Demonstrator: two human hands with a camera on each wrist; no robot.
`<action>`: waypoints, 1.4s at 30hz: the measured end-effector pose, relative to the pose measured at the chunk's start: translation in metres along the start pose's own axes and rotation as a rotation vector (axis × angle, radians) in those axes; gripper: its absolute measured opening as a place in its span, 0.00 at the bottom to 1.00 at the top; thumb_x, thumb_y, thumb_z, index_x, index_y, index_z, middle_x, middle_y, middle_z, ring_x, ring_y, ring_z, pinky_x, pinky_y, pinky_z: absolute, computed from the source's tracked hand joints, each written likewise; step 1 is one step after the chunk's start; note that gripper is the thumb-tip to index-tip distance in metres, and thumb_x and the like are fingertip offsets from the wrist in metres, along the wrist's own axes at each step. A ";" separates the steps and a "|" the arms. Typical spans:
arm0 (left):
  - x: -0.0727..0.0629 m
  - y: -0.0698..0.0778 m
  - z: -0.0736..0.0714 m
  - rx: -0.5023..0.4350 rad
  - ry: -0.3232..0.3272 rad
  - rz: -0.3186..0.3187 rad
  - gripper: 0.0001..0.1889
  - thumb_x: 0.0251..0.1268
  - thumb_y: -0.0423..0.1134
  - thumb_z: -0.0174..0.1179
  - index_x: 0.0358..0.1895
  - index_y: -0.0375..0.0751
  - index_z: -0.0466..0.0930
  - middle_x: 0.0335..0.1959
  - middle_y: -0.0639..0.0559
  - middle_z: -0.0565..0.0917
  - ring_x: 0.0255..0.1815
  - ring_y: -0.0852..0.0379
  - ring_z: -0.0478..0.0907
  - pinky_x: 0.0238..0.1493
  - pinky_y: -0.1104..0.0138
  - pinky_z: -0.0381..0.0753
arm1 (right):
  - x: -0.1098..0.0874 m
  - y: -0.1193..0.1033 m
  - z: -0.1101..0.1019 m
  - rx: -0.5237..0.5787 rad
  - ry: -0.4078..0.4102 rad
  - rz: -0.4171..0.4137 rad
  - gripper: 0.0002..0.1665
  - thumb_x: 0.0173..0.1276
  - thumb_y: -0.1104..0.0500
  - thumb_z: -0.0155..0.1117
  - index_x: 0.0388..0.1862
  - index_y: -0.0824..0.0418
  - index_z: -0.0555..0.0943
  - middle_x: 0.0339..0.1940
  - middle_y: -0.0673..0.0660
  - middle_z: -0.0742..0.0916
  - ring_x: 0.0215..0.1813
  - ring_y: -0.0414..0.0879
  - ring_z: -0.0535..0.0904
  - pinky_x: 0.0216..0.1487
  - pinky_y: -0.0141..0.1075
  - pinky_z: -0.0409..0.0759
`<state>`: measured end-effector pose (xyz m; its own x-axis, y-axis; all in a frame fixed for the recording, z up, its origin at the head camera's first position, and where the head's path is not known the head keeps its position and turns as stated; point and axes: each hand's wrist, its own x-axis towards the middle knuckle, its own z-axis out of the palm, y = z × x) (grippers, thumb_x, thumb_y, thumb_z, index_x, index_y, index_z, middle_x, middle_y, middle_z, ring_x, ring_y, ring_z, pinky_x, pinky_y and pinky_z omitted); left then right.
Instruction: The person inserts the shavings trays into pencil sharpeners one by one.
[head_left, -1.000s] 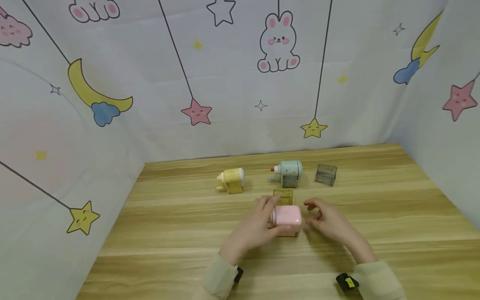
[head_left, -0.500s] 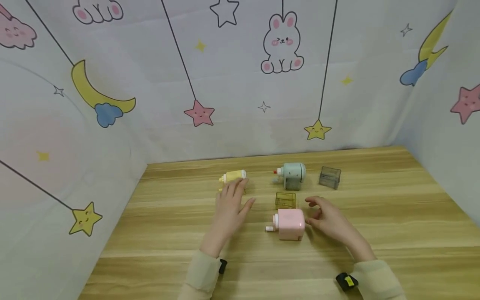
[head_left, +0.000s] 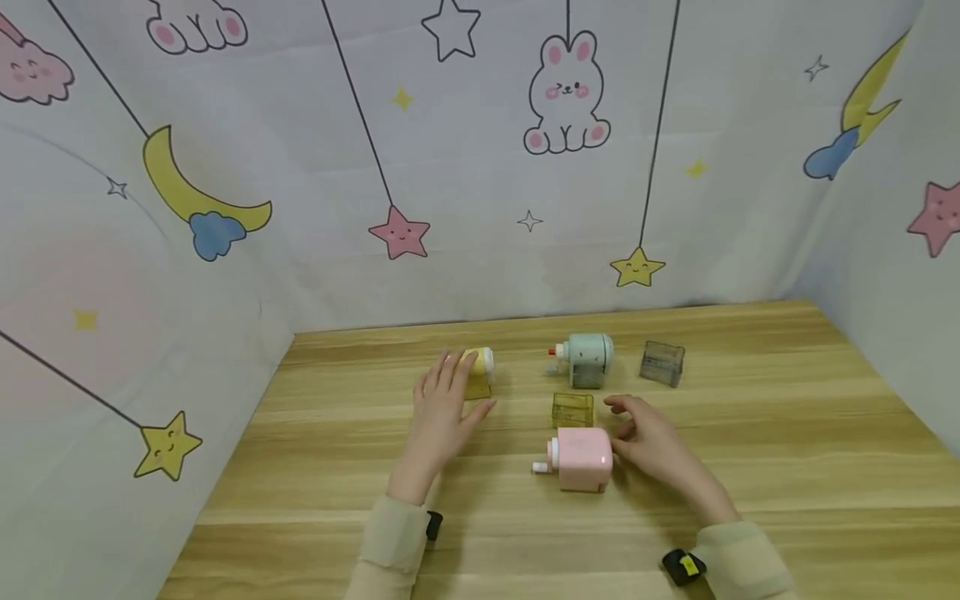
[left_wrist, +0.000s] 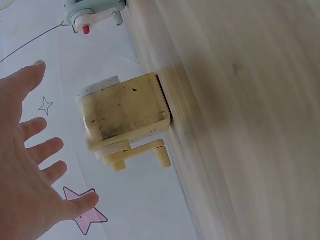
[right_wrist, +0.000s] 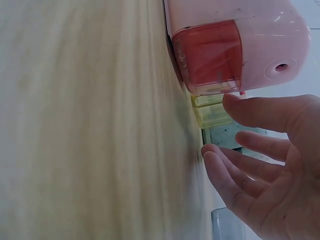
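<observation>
A yellow hand-crank pencil sharpener point(head_left: 480, 386) stands at the back left of the table. My left hand point(head_left: 437, 417) is over its crank side, hiding that part in the head view. Spread fingers and a gap beside the yellow body show in the left wrist view, along with the crank point(left_wrist: 135, 152). Near the middle stands a pink crank pencil sharpener point(head_left: 587, 460), its white crank handle pointing left. Just right of it is my right hand point(head_left: 651, 437), fingers loosely bent and holding nothing. The right wrist view shows the pink sharpener's translucent red drawer point(right_wrist: 210, 57) close to the thumb.
Behind the pink sharpener lies a translucent yellow box point(head_left: 573, 410). A teal crank sharpener point(head_left: 590, 361) stands farther back, with a translucent grey box point(head_left: 662, 363) to its right. White printed cloth point(head_left: 480, 283) walls off the wooden table's point(head_left: 337, 467) back and sides.
My left hand has come off the pink sharpener and gone left and farther back to the yellow one. The right hand has stayed nearly in place.
</observation>
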<state>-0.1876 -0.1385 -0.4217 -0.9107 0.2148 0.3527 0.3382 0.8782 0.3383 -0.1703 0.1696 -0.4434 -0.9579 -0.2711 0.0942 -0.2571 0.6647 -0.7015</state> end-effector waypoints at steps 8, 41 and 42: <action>0.009 -0.004 0.003 -0.016 -0.026 0.000 0.41 0.64 0.55 0.60 0.75 0.48 0.52 0.77 0.46 0.55 0.79 0.44 0.45 0.70 0.36 0.51 | 0.007 0.004 0.001 0.008 -0.015 0.005 0.32 0.59 0.70 0.67 0.63 0.68 0.70 0.57 0.71 0.79 0.42 0.52 0.82 0.43 0.44 0.81; 0.038 -0.037 0.020 -0.168 -0.122 -0.022 0.47 0.53 0.46 0.72 0.75 0.44 0.54 0.72 0.40 0.62 0.73 0.40 0.59 0.69 0.44 0.62 | 0.035 0.009 0.013 0.113 -0.086 0.040 0.40 0.50 0.77 0.63 0.66 0.70 0.67 0.56 0.70 0.78 0.33 0.42 0.77 0.31 0.31 0.75; 0.039 -0.037 0.021 -0.172 -0.120 -0.023 0.47 0.53 0.46 0.72 0.75 0.44 0.54 0.72 0.39 0.62 0.72 0.40 0.59 0.69 0.44 0.63 | 0.036 0.009 0.014 0.117 -0.087 0.038 0.40 0.50 0.78 0.62 0.66 0.70 0.67 0.55 0.69 0.78 0.32 0.43 0.77 0.31 0.30 0.75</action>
<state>-0.2403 -0.1542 -0.4389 -0.9370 0.2539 0.2399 0.3429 0.7998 0.4927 -0.2053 0.1568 -0.4561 -0.9508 -0.3096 0.0082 -0.1992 0.5911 -0.7816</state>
